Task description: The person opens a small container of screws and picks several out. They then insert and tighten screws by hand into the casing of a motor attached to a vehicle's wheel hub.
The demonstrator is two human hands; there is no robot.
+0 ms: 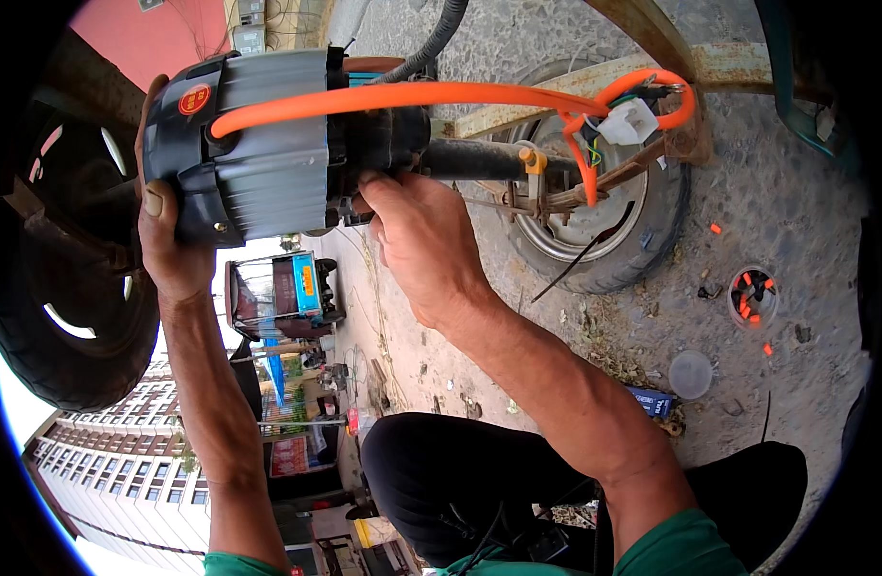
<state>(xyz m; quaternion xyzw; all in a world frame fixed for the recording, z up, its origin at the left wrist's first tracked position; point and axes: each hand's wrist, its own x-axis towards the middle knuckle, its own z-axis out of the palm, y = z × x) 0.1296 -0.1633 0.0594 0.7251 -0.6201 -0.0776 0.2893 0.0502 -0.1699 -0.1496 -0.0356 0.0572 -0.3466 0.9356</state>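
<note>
The grey-and-black motor (pixel 273 144) sits against a black housing (pixel 379 139) at the end of an axle tube (pixel 479 160). The left hand (pixel 172 245) grips the motor's end cap. The right hand (pixel 427 235) has curled fingers at the housing; their grip cannot be determined. An orange cable (pixel 412 94) extends toward a wheel (pixel 643 230). A tub (pixel 754 320) stands on the ground, holding orange and black pieces.

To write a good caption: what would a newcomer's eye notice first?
The orange cable, stretching across the upper middle, catches the eye first. Next is the grey ribbed motor at upper left, the left hand on its black end cover, the right hand near its other end.
</note>
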